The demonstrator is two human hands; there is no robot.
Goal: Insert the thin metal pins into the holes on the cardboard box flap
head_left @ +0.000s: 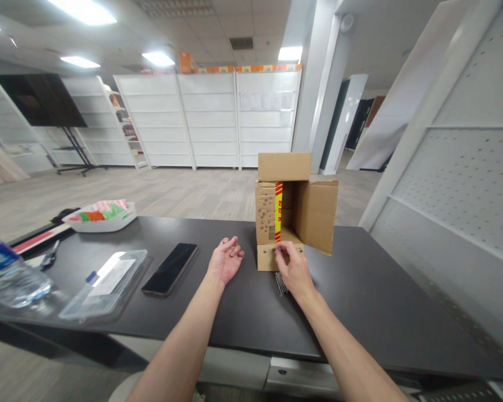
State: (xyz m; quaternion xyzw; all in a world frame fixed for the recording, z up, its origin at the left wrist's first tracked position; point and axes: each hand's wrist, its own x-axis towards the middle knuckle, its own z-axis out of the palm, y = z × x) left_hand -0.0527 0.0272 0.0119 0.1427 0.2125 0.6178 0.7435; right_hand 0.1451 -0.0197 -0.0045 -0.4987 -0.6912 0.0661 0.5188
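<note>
Upright near the far middle of the dark table (360, 290) stands a cardboard box (314, 215), its open side turned toward the viewer and its flaps spread: one flap raised at the top, one swung out to the right, one folded down at the front; a strip of yellow tape with red markings (279, 209) runs down the left flap, beside a barcode and a scatter of small dark marks. At the lower front flap the right hand (292, 268) has its fingertips pinched together on something small and thin at the cardboard edge; what exactly is pinched is too small to tell. Just under that hand a bundle of thin metal pins (280, 282) lies on the table, partly hidden by the hand. The left hand (225, 261) rests palm-up on the table just left of the box, fingers loosely curled, holding nothing, apart from the cardboard. Further left lies a black phone (170, 268), face up; beyond it a clear plastic case (104, 285) with a paper and a blue-capped pen inside; then a water bottle (8, 276) on its side at the left edge. Toward the back left sits a white tray (103, 216) of colourful packets; white shelving (209, 120) lines the far wall.
</note>
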